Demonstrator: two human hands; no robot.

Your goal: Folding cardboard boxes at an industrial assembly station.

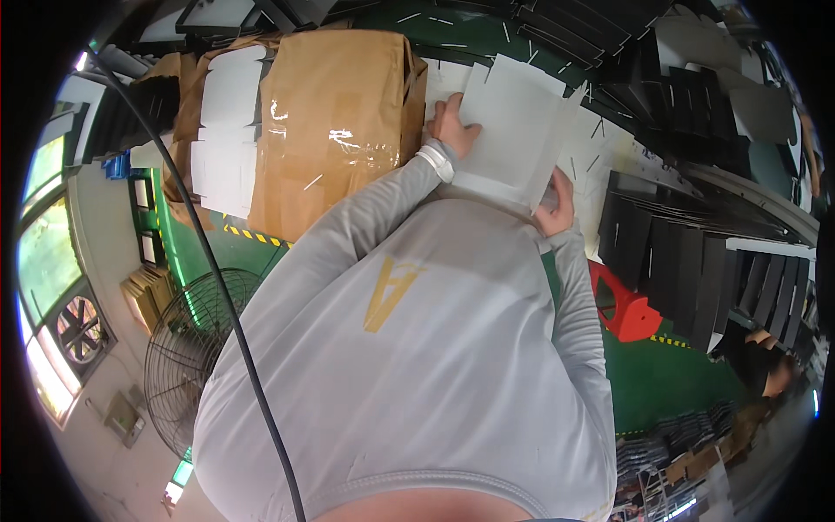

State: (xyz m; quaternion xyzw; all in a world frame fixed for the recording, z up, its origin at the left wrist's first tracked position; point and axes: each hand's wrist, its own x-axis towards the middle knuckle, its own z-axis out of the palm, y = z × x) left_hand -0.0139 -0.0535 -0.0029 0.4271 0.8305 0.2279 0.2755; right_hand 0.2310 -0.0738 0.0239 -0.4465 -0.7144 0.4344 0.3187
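Head view, looking down past the person's grey long-sleeved shirt [409,348]: a white folded cardboard piece [513,126] lies on the counter [600,148] straight in front of the chest, tilted a little, with flaps standing out along its upper and right edges. Both hands are on it, well apart, one at each side. The left hand [452,126] rests on the white piece's left edge with fingers bent and pressed flat on the surface, not closed round anything. The right hand [557,204] grips the lower right corner of the same piece, thumb on top and fingers curled under the edge.

Just left of the white piece lies a large brown cardboard package [335,126] with clear tape across it, touching or nearly touching the left hand's wrist. Further left, a stack of white flat blanks [226,130] sits on brown paper. To the right and above, rows of black flat sheets [687,270] stand and lie in piles. A red plastic stool [626,304] stands on the green floor [661,374] under the right elbow. At lower left a round floor fan [187,348] stands, and a black cable [226,304] runs across the shirt. At far right, another person's hand [777,374] shows near the black sheets.
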